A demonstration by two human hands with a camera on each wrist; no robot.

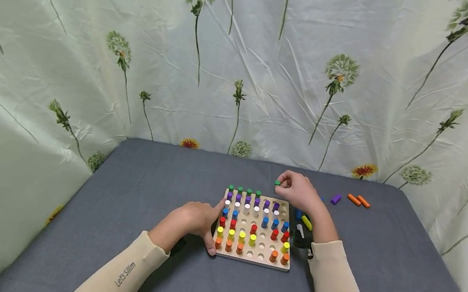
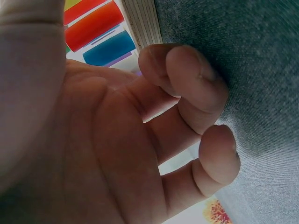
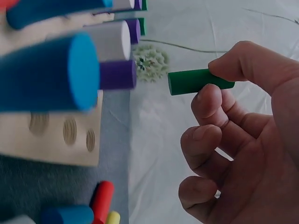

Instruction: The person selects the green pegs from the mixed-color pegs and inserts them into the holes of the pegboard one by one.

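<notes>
A wooden pegboard (image 1: 253, 260) holds coloured pegs in rows, with several bare holes among them. My left hand (image 1: 199, 219) holds the board at its left side, thumb by the front left corner and index finger along the edge. In the left wrist view, the other fingers (image 2: 198, 88) of that hand are curled beside the board's edge. Beyond the back right part of the board, my right hand (image 1: 298, 189) pinches a green peg (image 3: 189, 82) between thumb and index finger. That peg is held up in the air, apart from the board.
Two orange pegs (image 1: 354, 200) and a purple peg (image 1: 336, 199) lie on the grey tabletop (image 1: 155, 179) to the right. Close to the board's right side is a yellow peg (image 1: 306, 223). A red peg (image 3: 102, 201) shows in the right wrist view. Flower-patterned cloth (image 1: 269, 95) hangs behind.
</notes>
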